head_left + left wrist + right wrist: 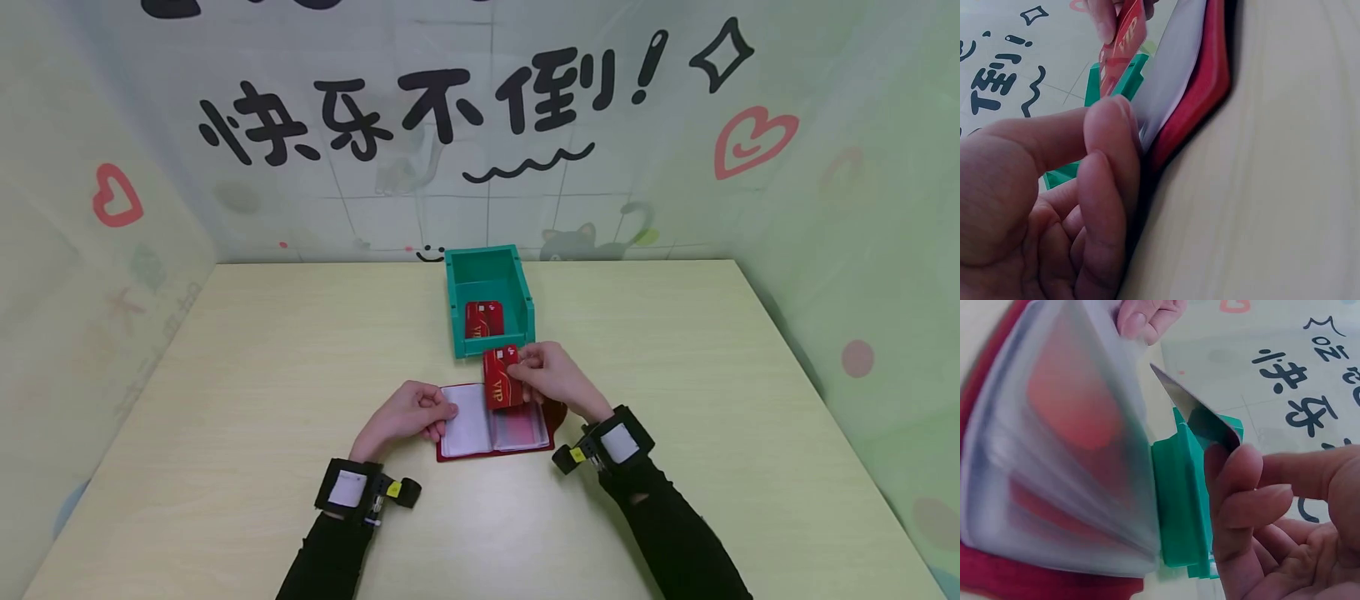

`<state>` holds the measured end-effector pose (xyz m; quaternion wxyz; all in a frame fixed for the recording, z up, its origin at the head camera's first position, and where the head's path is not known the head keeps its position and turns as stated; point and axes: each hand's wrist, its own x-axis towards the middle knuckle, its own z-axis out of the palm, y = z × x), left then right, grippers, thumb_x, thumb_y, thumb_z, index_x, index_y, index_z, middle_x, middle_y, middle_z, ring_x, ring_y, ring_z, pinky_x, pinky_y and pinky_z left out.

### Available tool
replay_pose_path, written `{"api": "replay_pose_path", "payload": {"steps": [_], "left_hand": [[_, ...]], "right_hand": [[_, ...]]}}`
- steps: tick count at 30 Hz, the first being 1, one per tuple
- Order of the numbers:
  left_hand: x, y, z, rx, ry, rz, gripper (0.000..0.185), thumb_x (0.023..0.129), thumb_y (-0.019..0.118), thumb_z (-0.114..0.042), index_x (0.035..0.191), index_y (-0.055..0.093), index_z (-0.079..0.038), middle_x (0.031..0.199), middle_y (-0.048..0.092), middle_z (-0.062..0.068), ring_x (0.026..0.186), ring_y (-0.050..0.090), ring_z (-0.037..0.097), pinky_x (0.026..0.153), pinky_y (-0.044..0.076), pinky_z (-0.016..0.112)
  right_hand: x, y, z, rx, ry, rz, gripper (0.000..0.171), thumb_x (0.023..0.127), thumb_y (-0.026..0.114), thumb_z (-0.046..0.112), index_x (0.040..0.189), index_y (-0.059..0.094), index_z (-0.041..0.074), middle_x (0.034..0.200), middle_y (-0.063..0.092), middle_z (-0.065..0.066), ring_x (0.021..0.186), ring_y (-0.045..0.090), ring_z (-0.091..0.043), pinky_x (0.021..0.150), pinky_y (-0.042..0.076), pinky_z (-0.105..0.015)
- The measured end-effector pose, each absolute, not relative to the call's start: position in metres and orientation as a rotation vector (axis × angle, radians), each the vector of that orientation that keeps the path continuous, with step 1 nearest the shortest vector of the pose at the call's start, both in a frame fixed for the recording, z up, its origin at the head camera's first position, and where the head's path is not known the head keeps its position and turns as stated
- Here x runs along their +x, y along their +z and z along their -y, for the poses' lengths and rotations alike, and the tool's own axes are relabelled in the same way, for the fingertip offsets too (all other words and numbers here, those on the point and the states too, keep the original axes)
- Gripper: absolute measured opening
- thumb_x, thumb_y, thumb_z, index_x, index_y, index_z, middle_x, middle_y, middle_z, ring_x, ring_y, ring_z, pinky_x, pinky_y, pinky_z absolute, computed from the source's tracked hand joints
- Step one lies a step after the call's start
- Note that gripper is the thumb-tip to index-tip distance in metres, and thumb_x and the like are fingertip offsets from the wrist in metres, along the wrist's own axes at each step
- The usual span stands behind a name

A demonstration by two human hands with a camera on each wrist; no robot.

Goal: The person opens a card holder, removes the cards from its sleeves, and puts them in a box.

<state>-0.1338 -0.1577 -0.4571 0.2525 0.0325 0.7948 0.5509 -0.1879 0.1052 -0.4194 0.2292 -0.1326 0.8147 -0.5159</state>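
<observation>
A card holder [467, 423] with a red cover and clear plastic sleeves lies spread open on the table. My left hand [418, 410] is at its left edge, thumb and forefinger pinching a sleeve page [1175, 69]. Between the thumb and fingers of my right hand [553, 375] is a red VIP card [501, 387], raised over the right-hand sleeves. The right wrist view shows that card [1188, 403] nearly edge-on, with reddish shapes inside the sleeves [1079, 406] beside it.
Just beyond the card holder stands a green bin [487, 265], with red cards [483, 318] lying inside near its front wall. The pale wooden table [300, 333] meets a printed backdrop [420, 208] at the back and sides.
</observation>
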Motion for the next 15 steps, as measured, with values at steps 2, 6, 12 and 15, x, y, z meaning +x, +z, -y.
{"api": "replay_pose_path", "payload": {"steps": [2, 6, 12, 15], "left_hand": [[-0.134, -0.457, 0.158, 0.093, 1.504, -2.160, 0.019, 0.098, 0.065, -0.015, 0.086, 0.064, 0.000, 0.062, 0.063, -0.004, 0.054, 0.060, 0.008, 0.055, 0.051, 0.019], [-0.134, -0.458, 0.158, 0.107, 1.506, -2.162, 0.019, 0.098, 0.065, -0.015, 0.086, 0.064, 0.000, 0.062, 0.063, -0.004, 0.055, 0.060, 0.008, 0.054, 0.051, 0.019], [-0.135, -0.458, 0.158, 0.103, 1.505, -2.168, 0.018, 0.098, 0.065, -0.014, 0.085, 0.063, -0.001, 0.062, 0.063, -0.004, 0.054, 0.059, 0.008, 0.054, 0.051, 0.019], [-0.135, -0.458, 0.158, 0.098, 1.503, -2.172, 0.018, 0.098, 0.065, -0.015, 0.086, 0.063, -0.001, 0.062, 0.063, -0.004, 0.054, 0.060, 0.008, 0.054, 0.051, 0.019]], "right_hand": [[-0.191, -0.416, -0.103, -0.335, -1.432, -2.286, 0.044, 0.099, 0.063, 0.018, 0.134, 0.051, -0.005, 0.081, 0.070, -0.012, 0.053, 0.059, -0.014, 0.053, 0.050, -0.023], [-0.200, -0.408, -0.097, -0.322, -1.449, -2.387, 0.056, 0.098, 0.065, 0.015, 0.147, 0.043, 0.001, 0.094, 0.069, -0.019, 0.060, 0.063, -0.020, 0.056, 0.052, -0.025], [-0.219, -0.397, -0.087, -0.433, -1.420, -2.532, 0.053, 0.099, 0.061, 0.008, 0.148, 0.042, 0.005, 0.090, 0.056, -0.013, 0.064, 0.063, -0.037, 0.050, 0.046, -0.022], [-0.227, -0.391, -0.080, -0.462, -1.369, -2.588, 0.051, 0.100, 0.059, 0.008, 0.149, 0.042, 0.004, 0.096, 0.055, -0.016, 0.064, 0.063, -0.031, 0.053, 0.047, -0.022]]}}
